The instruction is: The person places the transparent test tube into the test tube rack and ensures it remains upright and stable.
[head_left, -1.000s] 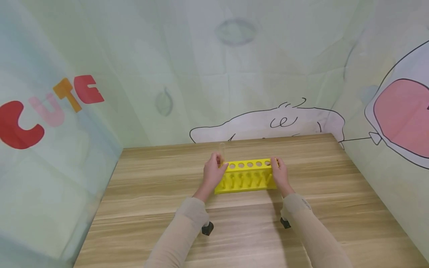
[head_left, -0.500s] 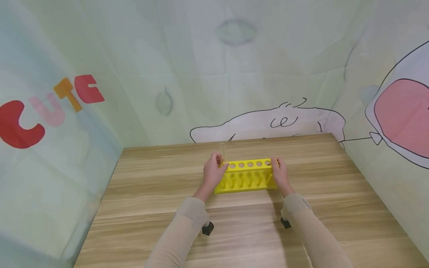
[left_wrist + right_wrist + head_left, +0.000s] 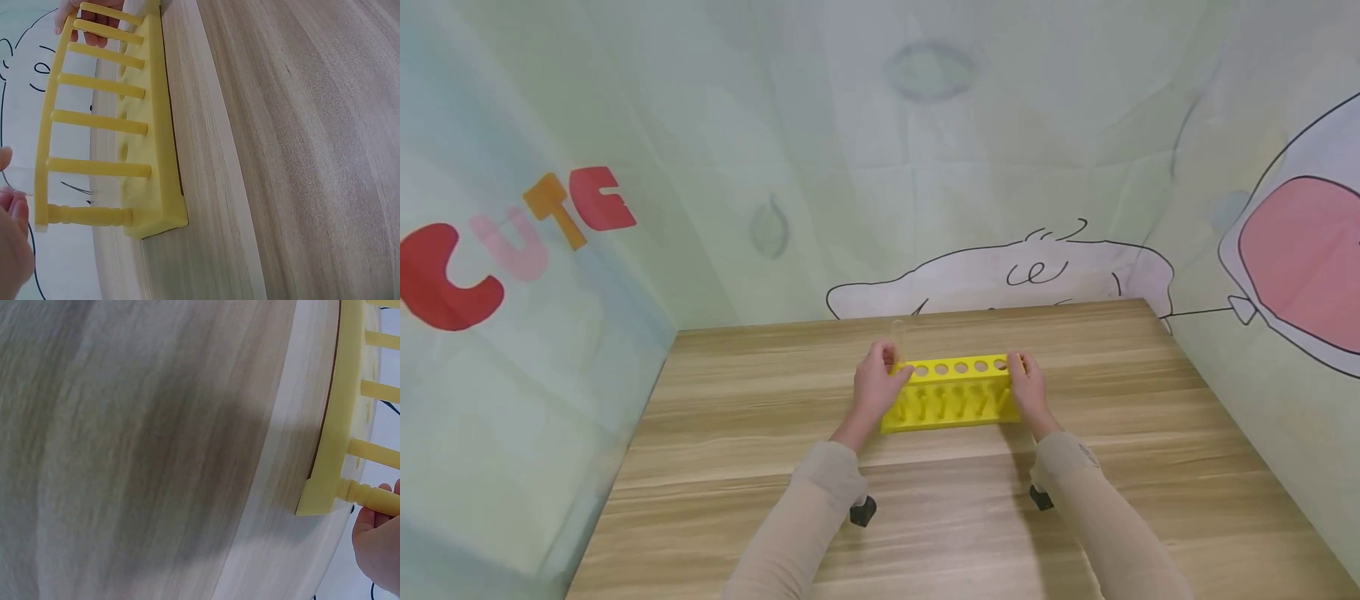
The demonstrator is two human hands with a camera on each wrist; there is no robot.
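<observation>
A yellow test tube rack [image 3: 951, 392] stands lengthwise on the table, with a row of round holes along its top and pegs along its base. At its left end a clear test tube [image 3: 898, 335] rises upright above the top bar. My left hand [image 3: 877, 383] pinches the test tube between thumb and fingers, right at the rack's end; the left wrist view shows the tube [image 3: 24, 180] passing the top bar there. My right hand [image 3: 1028, 390] grips the rack's right end, thumb on top, fingers partly hidden behind the end post [image 3: 372, 497].
The wood-grain table [image 3: 737, 417] extends around the rack on all sides. A printed cloth [image 3: 737, 167] with letters and cartoon outlines hangs along the back and both sides. Black wrist pieces [image 3: 862, 511] sit under the beige sleeves [image 3: 808, 517].
Almost nothing differs. Both hands keep their places at the two ends of the rack, and the test tube and rack stay put; the head view shifts very slightly.
</observation>
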